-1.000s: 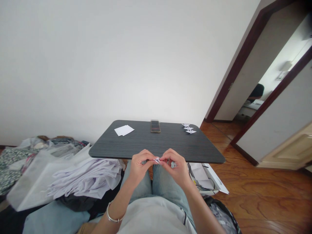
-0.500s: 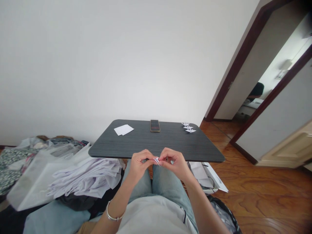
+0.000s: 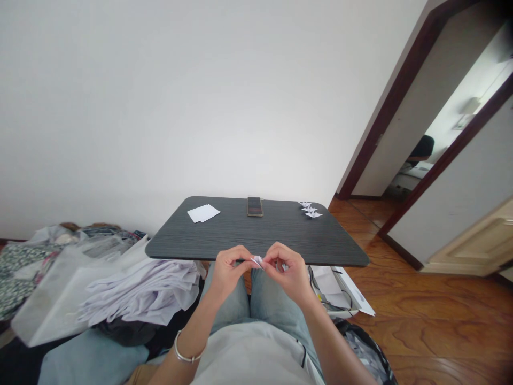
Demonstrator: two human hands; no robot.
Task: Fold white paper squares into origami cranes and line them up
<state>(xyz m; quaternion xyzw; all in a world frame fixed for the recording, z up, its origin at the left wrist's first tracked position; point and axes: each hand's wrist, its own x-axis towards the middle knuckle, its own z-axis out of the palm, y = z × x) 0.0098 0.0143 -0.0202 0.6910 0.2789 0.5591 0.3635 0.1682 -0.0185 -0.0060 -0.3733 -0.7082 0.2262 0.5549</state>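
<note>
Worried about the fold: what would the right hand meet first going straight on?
The right hand would likely meet the small folded white paper first, already at its fingertips; the left hand lies just beyond.

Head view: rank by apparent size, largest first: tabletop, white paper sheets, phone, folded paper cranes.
1. Dark tabletop
2. White paper sheets
3. Phone and a single folded paper crane: similar width, too close to rank; the cranes are small and partly overlap.
</note>
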